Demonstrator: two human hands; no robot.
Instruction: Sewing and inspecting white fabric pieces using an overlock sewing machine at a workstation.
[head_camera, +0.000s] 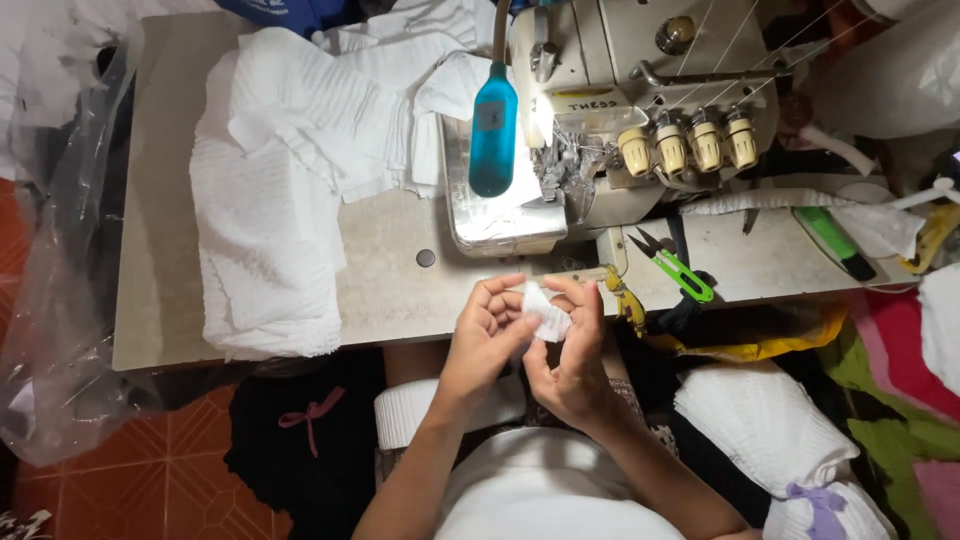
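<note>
My left hand and my right hand meet in front of the table edge, both pinching a small white ribbed fabric piece between fingers and thumbs. Behind them on the table stands a cream overlock sewing machine with several thread knobs, and a blue lamp hangs over its bright metal plate. A big heap of white ribbed fabric pieces lies on the table to the left. More white fabric rests on my lap.
Green-handled thread snips lie on the table right of the machine, with a green-handled tool farther right. A tied bundle of white fabric sits at lower right. A clear plastic bag hangs at the left over orange floor tiles.
</note>
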